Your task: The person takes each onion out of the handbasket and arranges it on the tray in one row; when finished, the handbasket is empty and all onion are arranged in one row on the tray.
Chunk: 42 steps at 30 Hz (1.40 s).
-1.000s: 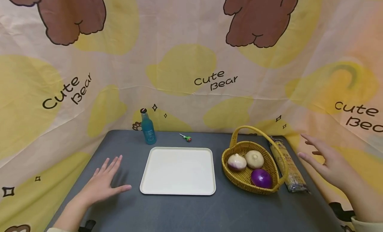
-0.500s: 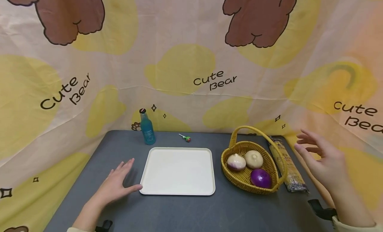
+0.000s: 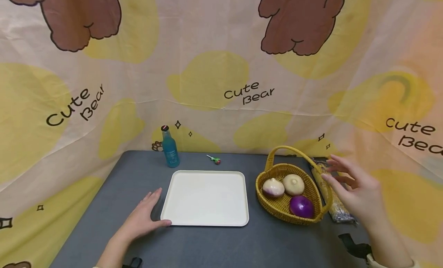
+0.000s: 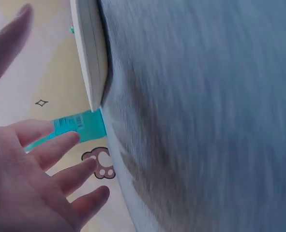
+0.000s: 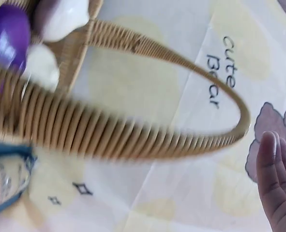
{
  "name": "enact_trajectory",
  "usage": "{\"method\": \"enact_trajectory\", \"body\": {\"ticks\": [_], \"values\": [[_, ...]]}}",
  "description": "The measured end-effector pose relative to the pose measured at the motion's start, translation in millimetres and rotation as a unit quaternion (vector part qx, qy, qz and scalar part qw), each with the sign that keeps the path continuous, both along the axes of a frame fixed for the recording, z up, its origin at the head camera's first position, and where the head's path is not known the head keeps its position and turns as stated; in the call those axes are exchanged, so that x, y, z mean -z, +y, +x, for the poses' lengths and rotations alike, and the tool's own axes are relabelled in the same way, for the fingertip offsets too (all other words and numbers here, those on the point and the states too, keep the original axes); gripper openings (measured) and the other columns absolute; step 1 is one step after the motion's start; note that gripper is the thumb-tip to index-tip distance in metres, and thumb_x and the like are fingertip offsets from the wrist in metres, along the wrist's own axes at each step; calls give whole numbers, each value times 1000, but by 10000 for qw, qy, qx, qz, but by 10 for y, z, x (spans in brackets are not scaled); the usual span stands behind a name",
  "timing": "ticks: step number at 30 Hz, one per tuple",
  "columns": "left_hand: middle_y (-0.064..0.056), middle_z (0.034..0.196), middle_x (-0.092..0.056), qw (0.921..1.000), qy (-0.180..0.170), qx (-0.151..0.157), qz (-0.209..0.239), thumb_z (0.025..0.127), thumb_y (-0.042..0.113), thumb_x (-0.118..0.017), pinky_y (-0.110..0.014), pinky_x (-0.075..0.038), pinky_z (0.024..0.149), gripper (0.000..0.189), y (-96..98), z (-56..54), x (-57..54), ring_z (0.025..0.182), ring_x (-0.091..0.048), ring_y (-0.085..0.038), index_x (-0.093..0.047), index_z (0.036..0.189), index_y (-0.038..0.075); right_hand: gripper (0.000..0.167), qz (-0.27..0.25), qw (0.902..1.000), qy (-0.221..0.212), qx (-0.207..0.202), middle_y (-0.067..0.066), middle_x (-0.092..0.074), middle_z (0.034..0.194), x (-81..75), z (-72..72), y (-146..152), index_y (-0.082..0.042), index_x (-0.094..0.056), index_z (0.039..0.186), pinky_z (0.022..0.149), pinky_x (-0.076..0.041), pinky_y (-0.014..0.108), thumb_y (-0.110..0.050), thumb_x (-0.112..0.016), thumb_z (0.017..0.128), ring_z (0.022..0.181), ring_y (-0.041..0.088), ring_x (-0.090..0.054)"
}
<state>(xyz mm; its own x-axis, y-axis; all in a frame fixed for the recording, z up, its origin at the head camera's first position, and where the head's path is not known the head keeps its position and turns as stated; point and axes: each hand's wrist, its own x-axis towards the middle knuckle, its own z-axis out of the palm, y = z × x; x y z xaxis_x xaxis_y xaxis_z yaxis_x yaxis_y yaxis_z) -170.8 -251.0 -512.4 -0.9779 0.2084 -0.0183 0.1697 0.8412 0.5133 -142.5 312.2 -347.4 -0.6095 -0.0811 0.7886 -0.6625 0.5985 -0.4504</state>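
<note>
My left hand (image 3: 140, 218) has its fingers spread beside the white tray (image 3: 205, 198), its thumb tip at the near left corner. In the left wrist view that hand (image 4: 51, 169) shows relaxed fingers with nothing between them. On the right, my right hand (image 3: 360, 193) hovers by the yellow wicker basket (image 3: 277, 212), fingers loosely bent close to the arched handle (image 5: 147, 140). Inside the basket lie a purple onion (image 3: 302, 206), a white-and-purple bulb (image 3: 273, 187) and a pale round bulb (image 3: 293, 184).
A blue bottle (image 3: 171, 150) stands at the back left of the dark table (image 3: 207, 247). Behind the tray lies a small green lollipop (image 3: 214, 159). A long clear-wrapped package (image 3: 340, 210) lies right of the basket, partly covered by my right hand. A printed curtain (image 3: 207, 68) hangs behind.
My left hand has moved right and slightly down to the tray's near left corner. My right hand has moved left toward the basket handle. The tray and basket stay in place.
</note>
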Motion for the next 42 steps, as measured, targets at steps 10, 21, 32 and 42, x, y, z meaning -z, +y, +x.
{"method": "enact_trajectory", "body": {"ticks": [10, 21, 32, 42], "values": [[-31, 162, -24, 9985, -458, 74, 275, 67, 60, -88, -70, -24, 116, 131, 57, -42, 90, 149, -17, -55, -21, 157, -8, 73, 11, 9993, -306, -210, 6, -72, 115, 230, -60, -294, 1, -65, 131, 77, -55, 10, 26, -80, 64, 103, 3, -67], [-33, 158, -31, 9973, -615, 160, 366, 70, 52, -89, -72, -20, 116, 122, 91, -35, 156, 147, -20, -57, -26, 155, -9, 51, 173, 9882, -1523, 3, 8, -71, 120, 589, -228, -492, -8, -66, 130, 73, -58, 15, 0, -82, 82, 100, 3, -67], [-31, 160, -29, 9954, -918, -154, 229, 70, 57, -87, -73, -17, 116, 122, 165, -73, 181, 149, -16, -55, -27, 156, -6, 56, 201, 9496, -3116, 285, 19, -65, 130, 1012, -551, -439, -8, -57, 140, 87, -60, 49, -28, -76, 92, 116, 37, -64], [-29, 162, -26, 9933, -1024, -192, 494, 71, 55, -87, -71, -12, 118, 121, 163, -68, 227, 151, -11, -52, -25, 158, -3, 67, 363, 9142, -4020, 370, 28, -51, 144, 1164, -661, -434, -4, -47, 148, 96, -54, 56, -30, -75, 93, 124, 47, -59]]}}
